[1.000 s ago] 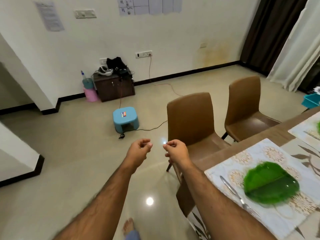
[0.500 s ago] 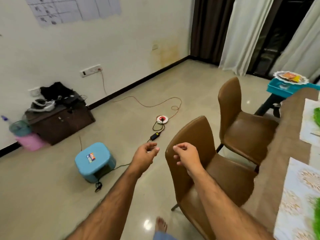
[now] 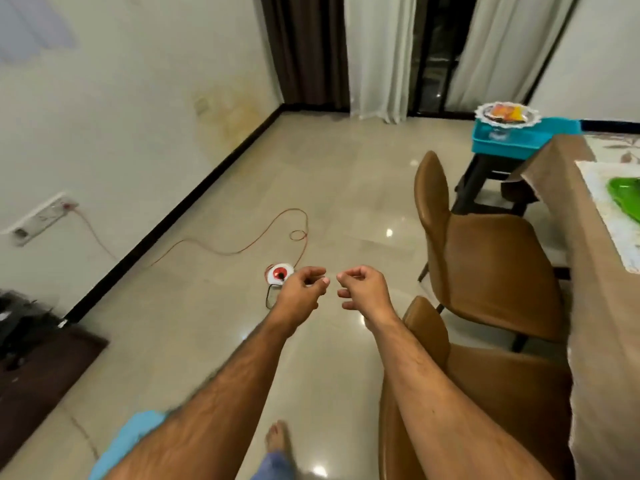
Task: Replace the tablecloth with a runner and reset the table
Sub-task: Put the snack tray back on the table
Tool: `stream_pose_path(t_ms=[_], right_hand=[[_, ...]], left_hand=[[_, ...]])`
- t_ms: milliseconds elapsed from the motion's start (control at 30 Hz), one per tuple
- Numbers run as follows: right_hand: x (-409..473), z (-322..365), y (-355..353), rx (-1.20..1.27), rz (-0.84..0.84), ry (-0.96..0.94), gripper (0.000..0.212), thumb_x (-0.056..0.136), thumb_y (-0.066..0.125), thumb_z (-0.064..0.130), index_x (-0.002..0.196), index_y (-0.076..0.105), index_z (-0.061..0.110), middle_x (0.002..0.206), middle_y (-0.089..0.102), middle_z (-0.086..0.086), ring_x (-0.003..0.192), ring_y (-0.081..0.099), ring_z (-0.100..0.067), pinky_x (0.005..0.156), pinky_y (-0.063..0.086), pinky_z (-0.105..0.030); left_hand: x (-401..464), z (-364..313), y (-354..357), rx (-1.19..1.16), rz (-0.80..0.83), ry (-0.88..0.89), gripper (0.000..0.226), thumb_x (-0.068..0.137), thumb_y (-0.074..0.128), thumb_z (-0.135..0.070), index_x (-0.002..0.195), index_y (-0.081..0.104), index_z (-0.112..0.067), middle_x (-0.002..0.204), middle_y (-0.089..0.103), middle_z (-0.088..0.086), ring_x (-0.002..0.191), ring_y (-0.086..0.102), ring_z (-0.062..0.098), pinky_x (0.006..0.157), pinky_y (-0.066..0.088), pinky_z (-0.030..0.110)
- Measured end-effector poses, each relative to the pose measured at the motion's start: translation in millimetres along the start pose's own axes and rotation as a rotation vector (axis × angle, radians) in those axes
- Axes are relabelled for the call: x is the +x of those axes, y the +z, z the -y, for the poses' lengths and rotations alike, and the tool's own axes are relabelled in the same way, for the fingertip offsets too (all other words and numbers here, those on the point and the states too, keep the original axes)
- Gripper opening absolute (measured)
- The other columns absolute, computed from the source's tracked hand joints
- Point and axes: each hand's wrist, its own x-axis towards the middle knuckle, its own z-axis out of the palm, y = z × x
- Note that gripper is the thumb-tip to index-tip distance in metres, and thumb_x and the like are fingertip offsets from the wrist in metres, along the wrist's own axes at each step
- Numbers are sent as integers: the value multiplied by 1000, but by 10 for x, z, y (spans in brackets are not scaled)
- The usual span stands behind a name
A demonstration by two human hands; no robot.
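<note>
Head view: two brown chairs stand beside the table.

The person turns further right along the table: curtains and a teal tray come into view, the blue stool slipping behind the left forearm.

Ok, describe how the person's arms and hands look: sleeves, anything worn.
Both forearms are bare and hairy, with no sleeve in view up to the frame's edge. The left hand and right hand show no gloves, and no watch, bracelet or ring is visible.
</note>
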Motion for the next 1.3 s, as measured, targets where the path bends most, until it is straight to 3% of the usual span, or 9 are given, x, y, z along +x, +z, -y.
stream_pose_path(t_ms=[267,433,667,833,1100,1300], right_hand=[[1296,407,221,88,-301,104,13,90,66,19,97,63,8,89,64,-4,76,66,-19,63,56,-35],[2137,736,-87,89,-474,110,7,90,64,22,90,62,16,92,66,-6,78,67,-20,59,55,-31],[3561,1493,-741,107,-538,39,18,94,63,27,108,62,15,100,67,-5,86,71,-20,68,60,-33],[4571,2136,-1338,64,-597,30,19,94,62,32,108,62,19,101,66,-3,85,69,-15,62,57,-25],[6040,2430,-2208,150,-756,90,13,95,62,29,104,63,20,99,67,-4,89,69,-17,66,59,-28],[7023,2665,-2765,271,-892,181,13,95,62,25,103,64,15,97,67,-8,81,67,-18,62,56,-26]], left_hand=[[1780,-465,-282,125,280,74,29,97,58,-25,125,57,-17,112,63,2,104,64,17,88,56,41],[2806,-848,-53,137,423,68,32,98,57,-23,128,56,-13,113,63,6,107,63,22,89,54,43],[4423,-1728,722,113,520,130,31,98,57,-24,127,56,-14,111,63,4,104,64,20,88,54,43],[5446,-2557,1367,116,564,165,31,98,57,-25,128,56,-16,113,63,3,104,64,18,85,56,38],[7004,-3378,2478,141,689,209,27,98,56,-24,124,58,-16,113,64,4,102,63,17,85,55,38],[8195,-4079,3199,219,825,232,22,99,55,-22,120,57,-20,104,62,-3,100,62,15,81,56,34]])
